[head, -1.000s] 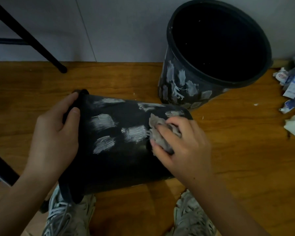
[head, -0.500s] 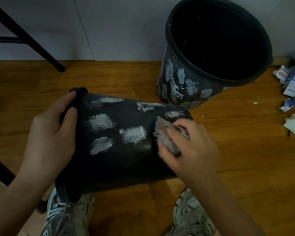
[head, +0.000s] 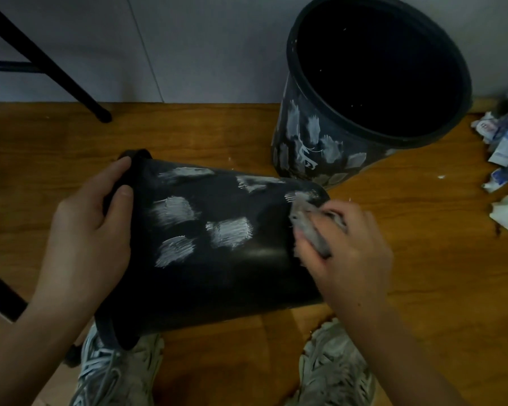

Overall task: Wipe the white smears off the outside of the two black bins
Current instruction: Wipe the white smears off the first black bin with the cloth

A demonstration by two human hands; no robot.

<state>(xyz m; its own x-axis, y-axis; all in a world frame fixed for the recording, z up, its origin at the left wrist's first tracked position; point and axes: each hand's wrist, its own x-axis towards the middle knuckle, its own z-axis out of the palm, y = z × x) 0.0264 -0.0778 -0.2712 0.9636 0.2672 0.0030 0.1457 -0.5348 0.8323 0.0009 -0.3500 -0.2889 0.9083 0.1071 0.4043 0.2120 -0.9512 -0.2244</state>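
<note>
A black bin (head: 226,282) lies on its side across the wooden floor, its rim to the left, with several white smears (head: 230,231) on its upper wall. My left hand (head: 91,230) grips the rim, thumb on the outside. My right hand (head: 346,253) holds a crumpled grey tissue (head: 310,230) and presses it against the bin's wall near its base end. A second black bin (head: 314,142) stands upright behind, against the wall, its outside covered with several white smears.
Crumpled paper and wrappers (head: 505,148) lie on the floor at the right edge. Black metal furniture legs (head: 56,71) stand at the upper left and lower left. My two shoes (head: 335,370) are below the lying bin. A pale wall runs along the back.
My right hand has slid the tissue to the right along the bin, towards its base end. The left hand keeps its grip on the rim.
</note>
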